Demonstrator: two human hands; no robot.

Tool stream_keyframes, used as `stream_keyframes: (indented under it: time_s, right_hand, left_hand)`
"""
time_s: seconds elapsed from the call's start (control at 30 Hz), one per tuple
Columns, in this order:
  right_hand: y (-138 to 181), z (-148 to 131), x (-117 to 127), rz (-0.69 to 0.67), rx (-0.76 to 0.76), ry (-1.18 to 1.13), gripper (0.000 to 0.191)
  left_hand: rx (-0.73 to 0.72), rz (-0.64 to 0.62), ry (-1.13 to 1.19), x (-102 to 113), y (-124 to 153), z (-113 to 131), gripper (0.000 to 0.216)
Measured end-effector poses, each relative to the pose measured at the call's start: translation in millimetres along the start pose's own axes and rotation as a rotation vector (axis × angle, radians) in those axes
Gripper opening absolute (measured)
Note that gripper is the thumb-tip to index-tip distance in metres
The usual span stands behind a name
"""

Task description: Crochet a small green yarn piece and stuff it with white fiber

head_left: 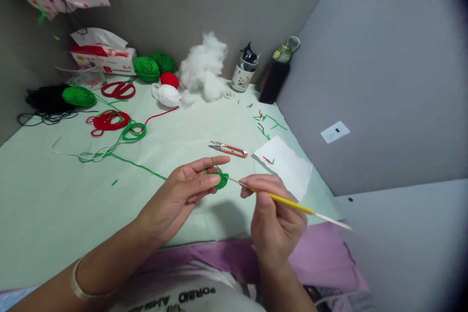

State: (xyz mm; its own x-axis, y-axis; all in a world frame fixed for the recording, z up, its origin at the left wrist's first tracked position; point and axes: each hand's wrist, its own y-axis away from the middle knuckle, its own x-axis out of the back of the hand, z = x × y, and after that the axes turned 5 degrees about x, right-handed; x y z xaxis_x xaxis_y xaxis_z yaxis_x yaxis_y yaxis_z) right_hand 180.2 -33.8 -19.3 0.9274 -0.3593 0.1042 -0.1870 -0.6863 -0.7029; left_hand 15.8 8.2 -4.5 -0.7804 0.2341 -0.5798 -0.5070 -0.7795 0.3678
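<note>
Green crochet piece sits over the table's near part, pinched between left hand thumb and fingers, forefinger stretched out with yarn across it. Right hand grips the yellow crochet hook mid-handle, metal tip at the piece's right side, pale rear end sticking out right, blurred. Orange snips lie just beyond the fingertips, torn white paper beyond the right hand; tight there. More room leftward: broad mint tablecloth, one green strand running to the left hand. Near edge borders purple fabric; right edge meets a grey partition. Far side lined with tissue box, green yarn ball, white stuffing, pen cup, bottle; red scissors in front of the box. Left forearm slants in from lower left, wristband on; right forearm rises from below, wrist bent, knuckles up.
</note>
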Motion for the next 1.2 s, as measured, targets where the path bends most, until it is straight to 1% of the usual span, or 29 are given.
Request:
stream_keyframes:
  time_s: [0.03, 0.1, 0.2, 0.23, 0.3, 0.37, 0.4, 0.43, 0.5, 0.57, 0.63, 0.7, 0.8, 0.93, 1.0, 1.1, 1.2]
  right_hand:
    - [-2.4, -0.1, -0.9, 0.015, -0.041, -0.053, 0.022]
    - [-4.2, 1.0, -3.7, -0.017, -0.078, -0.104, 0.02]
    - [0.9, 3.1, -6.9, -0.08, -0.047, -0.055, 0.024]
    - [3.7, 3.2, -6.9, -0.099, -0.009, -0.003, 0.027]
    - [8.5, 2.8, -5.3, -0.152, 0.114, 0.173, 0.036]
    - [10.1, 2.5, -1.9, -0.212, 0.249, 0.324, 0.042]
    - [9.3, 2.5, 0.0, -0.22, 0.28, 0.34, 0.043]
    - [7.6, 2.7, 2.0, -0.206, 0.266, 0.31, 0.041]
    - [2.8, 3.8, 4.7, -0.134, 0.151, 0.148, 0.034]
    - [-1.2, 5.4, 4.6, -0.049, 0.007, -0.048, 0.026]
    - [-2.6, 6.8, 1.5, -0.02, -0.073, -0.192, 0.021]
    - [-1.5, 7.5, -3.3, -0.037, -0.112, -0.23, 0.019]
    - [1.8, 7.5, -9.0, -0.054, -0.155, -0.212, 0.018]
    - [3.8, 7.6, -8.5, -0.018, -0.2, -0.3, 0.018]
    - [2.9, 8.0, -5.4, 0.021, -0.258, -0.365, 0.018]
    - [0.0, 8.4, -0.7, 0.095, -0.374, -0.468, 0.018]
    - [-0.8, 8.7, -0.5, 0.097, -0.436, -0.563, 0.018]
  left_hand:
    - [-0.023, -0.003, -0.01, -0.6, 0.6, 0.0, 0.039]
    - [-0.071, -0.016, -0.043, -2.8, 1.7, -1.8, 0.039]
    - [-0.128, -0.002, -0.102, -5.9, 1.7, -6.5, 0.039]
    - [-0.145, 0.018, -0.107, -6.4, 1.3, -7.9, 0.04]
    - [-0.155, 0.049, -0.077, -6.6, 0.0, -9.1, 0.044]
    - [-0.095, 0.035, -0.007, -5.5, -1.2, -8.1, 0.044]
    - [-0.042, 0.012, 0.033, -4.5, -1.7, -6.9, 0.043]
    - [0.013, -0.013, 0.067, -3.3, -1.9, -5.5, 0.04]
    - [0.077, -0.045, 0.105, -1.1, -1.5, -2.5, 0.037]
    - [0.05, -0.047, 0.102, -0.2, -0.5, -1.0, 0.039]
    - [-0.009, -0.041, 0.058, -1.4, 0.7, -1.5, 0.043]
    - [-0.064, -0.04, 0.007, -3.9, 1.5, -3.6, 0.044]
    - [-0.084, -0.039, -0.04, -7.3, 2.2, -6.0, 0.044]
    - [-0.031, -0.043, -0.022, -6.8, 3.4, -3.5, 0.051]
    - [0.015, -0.05, -0.005, -3.6, 3.9, -1.0, 0.054]
    - [0.067, -0.063, 0.019, 1.1, 3.9, 1.0, 0.05]
    - [0.031, -0.066, 0.013, 0.6, 3.3, -0.6, 0.043]
